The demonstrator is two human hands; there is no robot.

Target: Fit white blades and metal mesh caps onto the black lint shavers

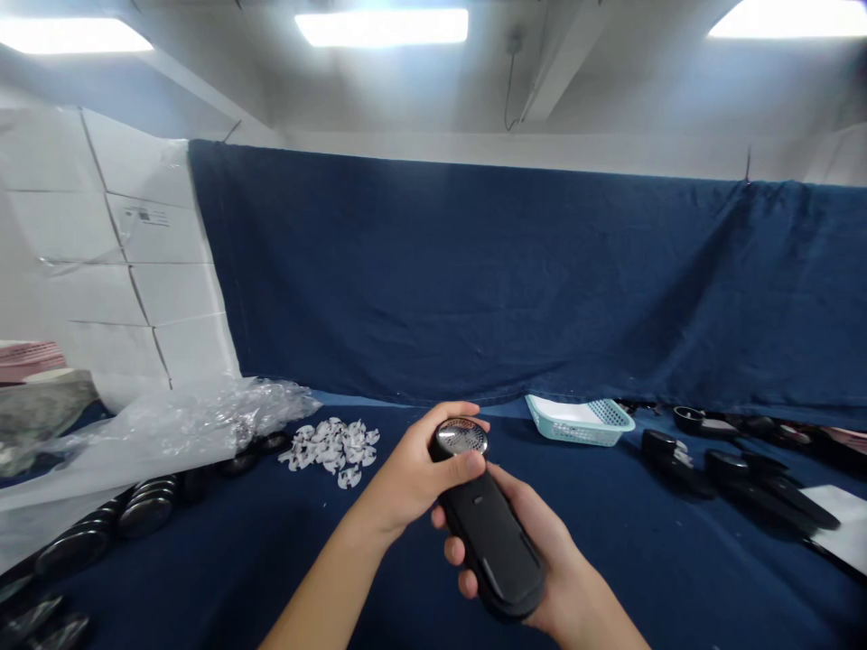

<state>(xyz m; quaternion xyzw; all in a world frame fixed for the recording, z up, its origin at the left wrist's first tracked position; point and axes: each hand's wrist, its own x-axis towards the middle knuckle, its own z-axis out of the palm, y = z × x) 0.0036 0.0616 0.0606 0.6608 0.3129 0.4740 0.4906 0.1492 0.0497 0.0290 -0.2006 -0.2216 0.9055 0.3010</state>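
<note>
A black fabric shaver (493, 542) with a round, perforated metal head is held up in front of me, tilted so the head points away. My left hand (421, 468) is closed around the head end, its thumb pressing just below the metal guard. Around the body's right side and underneath wraps my right hand (538, 533), with fingertips showing at the left edge. Behind my left hand, a pile of small white plastic pieces (330, 444) lies on the dark blue table cloth (271, 560).
A pale green basket (581, 434) stands at the back. Black shaver bodies (759, 492) lie to the right. Rows of shiny black parts (147, 513) and clear plastic wrap (203, 429) occupy the left. White boxes (169, 230) are stacked behind, beside a blue curtain (461, 280).
</note>
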